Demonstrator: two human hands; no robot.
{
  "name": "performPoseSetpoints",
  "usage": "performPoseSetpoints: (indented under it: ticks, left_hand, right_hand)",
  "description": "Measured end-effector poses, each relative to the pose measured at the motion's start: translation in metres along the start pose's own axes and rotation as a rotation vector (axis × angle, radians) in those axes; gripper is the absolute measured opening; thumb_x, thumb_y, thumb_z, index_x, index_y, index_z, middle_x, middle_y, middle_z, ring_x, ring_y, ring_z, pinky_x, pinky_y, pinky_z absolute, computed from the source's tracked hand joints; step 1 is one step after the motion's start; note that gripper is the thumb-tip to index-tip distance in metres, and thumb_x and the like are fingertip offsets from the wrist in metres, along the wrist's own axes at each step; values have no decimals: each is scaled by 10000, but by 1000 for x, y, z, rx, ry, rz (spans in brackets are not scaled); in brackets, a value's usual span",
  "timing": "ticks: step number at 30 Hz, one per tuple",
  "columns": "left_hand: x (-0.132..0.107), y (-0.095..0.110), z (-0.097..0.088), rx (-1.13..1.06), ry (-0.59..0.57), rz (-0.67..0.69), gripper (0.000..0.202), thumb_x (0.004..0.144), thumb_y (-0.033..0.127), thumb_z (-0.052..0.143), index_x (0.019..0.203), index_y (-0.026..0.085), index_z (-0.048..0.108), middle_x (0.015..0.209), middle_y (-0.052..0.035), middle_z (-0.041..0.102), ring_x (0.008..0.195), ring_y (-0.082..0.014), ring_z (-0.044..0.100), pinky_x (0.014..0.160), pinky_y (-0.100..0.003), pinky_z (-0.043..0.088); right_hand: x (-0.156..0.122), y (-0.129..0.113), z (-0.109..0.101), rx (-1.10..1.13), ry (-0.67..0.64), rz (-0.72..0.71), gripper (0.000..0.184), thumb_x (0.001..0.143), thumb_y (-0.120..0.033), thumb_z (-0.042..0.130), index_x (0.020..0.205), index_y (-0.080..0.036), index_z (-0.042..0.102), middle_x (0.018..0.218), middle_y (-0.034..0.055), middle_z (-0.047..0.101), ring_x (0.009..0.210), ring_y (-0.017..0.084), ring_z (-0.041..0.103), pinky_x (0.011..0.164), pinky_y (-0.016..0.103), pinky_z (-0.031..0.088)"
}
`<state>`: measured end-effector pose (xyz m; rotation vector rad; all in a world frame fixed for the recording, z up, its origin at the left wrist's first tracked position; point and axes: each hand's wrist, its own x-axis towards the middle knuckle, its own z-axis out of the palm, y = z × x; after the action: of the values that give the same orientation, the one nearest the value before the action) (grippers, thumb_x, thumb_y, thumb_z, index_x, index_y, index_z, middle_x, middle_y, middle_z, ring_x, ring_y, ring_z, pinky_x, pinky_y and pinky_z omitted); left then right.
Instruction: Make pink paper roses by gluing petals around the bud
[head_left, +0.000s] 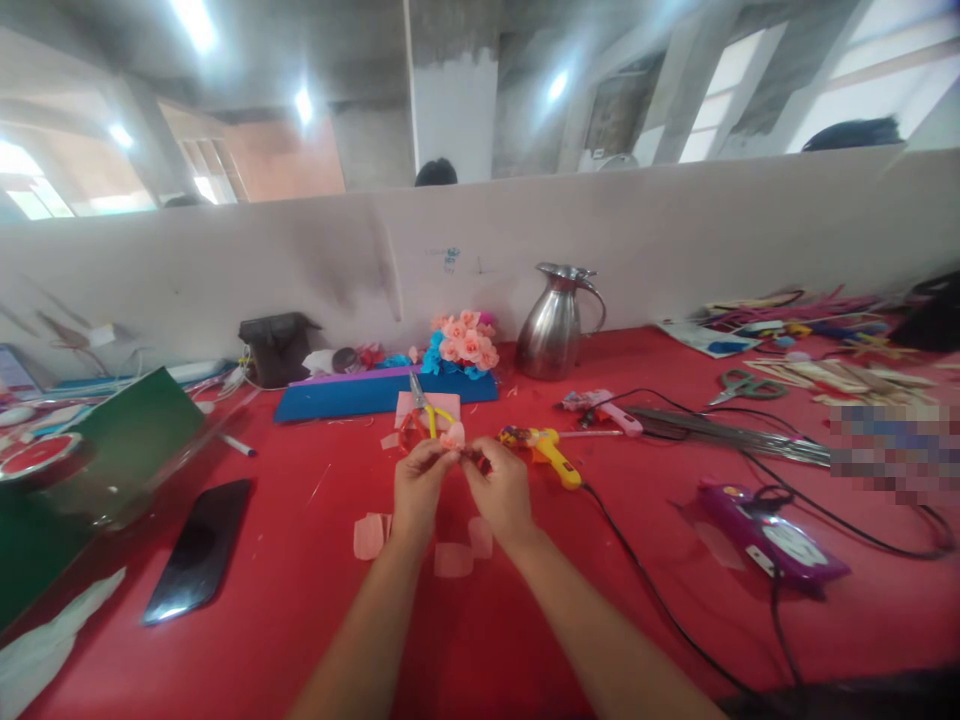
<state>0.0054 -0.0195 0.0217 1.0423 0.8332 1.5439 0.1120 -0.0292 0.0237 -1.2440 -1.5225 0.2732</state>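
Both my hands meet over the middle of the red table. My left hand pinches a small pink paper flower at its fingertips. My right hand is closed on the same flower from the right side. Loose pink paper petals lie on the table just below my hands. Yellow-handled scissors rest just beyond the flower. A yellow glue gun lies to the right of my hands, its black cord trailing toward me.
A black phone lies left, beside a green board. At the back stand a blue foam strip, a pink flower bunch and a steel jug. A purple device, cables, green scissors and sticks fill the right.
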Motion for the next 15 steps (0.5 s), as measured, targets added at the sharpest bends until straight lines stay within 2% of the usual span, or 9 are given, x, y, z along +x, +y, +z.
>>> performPoseSetpoints:
  ticks: [4, 8, 12, 15]
  left_hand:
    - [-1, -4, 0, -21, -39, -16, 88, 643, 201, 702, 727, 173, 709, 771, -6, 634, 778, -119, 559, 776, -239, 422]
    - [0, -5, 0, -63, 5, -82, 107, 622, 212, 722, 719, 169, 708, 729, 2, 643, 752, -111, 566, 772, -231, 418]
    - [1, 0, 0, -114, 47, -146, 127, 624, 249, 728, 716, 168, 693, 719, 3, 668, 712, -105, 580, 748, -229, 421]
    - [1, 3, 1, -93, 33, -151, 144, 636, 272, 722, 728, 164, 691, 738, -12, 685, 752, -125, 602, 775, -243, 420]
  right_hand:
    - [-1, 1, -1, -83, 21, -53, 79, 778, -194, 529, 721, -201, 583, 737, 44, 644, 687, 180, 567, 632, 286, 425]
    - [0, -2, -2, -117, 14, -73, 87, 766, -176, 526, 704, -206, 579, 718, 33, 635, 662, 169, 545, 633, 281, 409]
    - [1, -7, -4, -9, -76, -36, 62, 742, -179, 532, 752, -203, 588, 736, 17, 633, 611, 143, 519, 606, 260, 400]
    - [4, -10, -8, 162, -95, 88, 72, 774, -235, 517, 763, -194, 575, 706, 6, 611, 588, 132, 512, 563, 243, 388]
